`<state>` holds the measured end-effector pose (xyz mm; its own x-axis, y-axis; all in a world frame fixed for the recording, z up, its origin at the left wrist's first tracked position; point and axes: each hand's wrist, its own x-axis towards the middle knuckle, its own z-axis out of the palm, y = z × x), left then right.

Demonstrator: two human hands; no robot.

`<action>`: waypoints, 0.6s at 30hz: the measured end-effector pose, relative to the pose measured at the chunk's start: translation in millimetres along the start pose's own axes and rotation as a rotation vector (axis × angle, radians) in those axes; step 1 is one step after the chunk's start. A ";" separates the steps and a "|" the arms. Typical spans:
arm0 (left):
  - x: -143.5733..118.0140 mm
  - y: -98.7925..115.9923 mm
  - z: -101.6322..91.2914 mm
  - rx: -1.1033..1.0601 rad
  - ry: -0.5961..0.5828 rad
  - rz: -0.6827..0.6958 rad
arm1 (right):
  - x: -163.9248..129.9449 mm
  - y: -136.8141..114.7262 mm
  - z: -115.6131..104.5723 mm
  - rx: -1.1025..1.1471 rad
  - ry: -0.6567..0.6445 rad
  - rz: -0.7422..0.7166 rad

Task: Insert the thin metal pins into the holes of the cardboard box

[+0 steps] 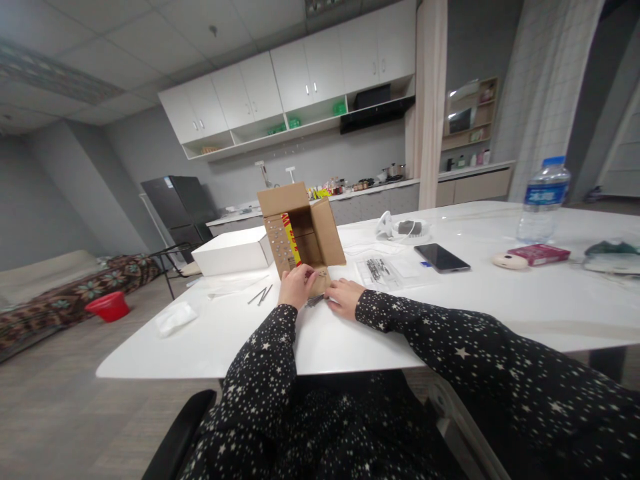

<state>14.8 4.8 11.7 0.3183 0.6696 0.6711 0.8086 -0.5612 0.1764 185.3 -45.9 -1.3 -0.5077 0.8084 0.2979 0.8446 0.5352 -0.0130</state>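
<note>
A: so what are the hands up to?
B: left hand (298, 285) looks narrow, fingertips bunched at the front flap of the cardboard box (307, 240). can't tell if anything's pinched. right hand (344, 298) is curled low on the desk (200, 353), right by some small dark metal pieces (315, 301), grip hidden.
A: tips?
B: imo steady the flap with the left, handle pieces one at a time with the right, thin metal probably skids on that glossy top. box stands just past both hands, flaps spread, so don't lean on it, might tip.
A: anything else around?
B: long thin metal bits (261, 295) left of it, clear plastic case (383, 272) to the right, then white box (233, 250). I'd keep the metal piles apart.
</note>
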 end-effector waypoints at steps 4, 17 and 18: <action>-1.7 0.5 -4.5 -0.014 -0.060 -0.031 | 0.3 -0.2 -0.9 0.000 0.000 -0.003; -3.0 -3.1 -5.7 -0.089 -0.036 -0.098 | 1.0 -1.3 -2.4 -0.003 -0.018 0.003; -2.9 -3.0 -5.9 -0.100 -0.021 -0.113 | 1.0 -1.2 -2.2 -0.003 -0.013 0.000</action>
<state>8.5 1.7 13.5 0.2396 0.7404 0.6280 0.7868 -0.5270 0.3212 184.2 -46.3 1.1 -0.5102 0.8114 0.2853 0.8449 0.5348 -0.0100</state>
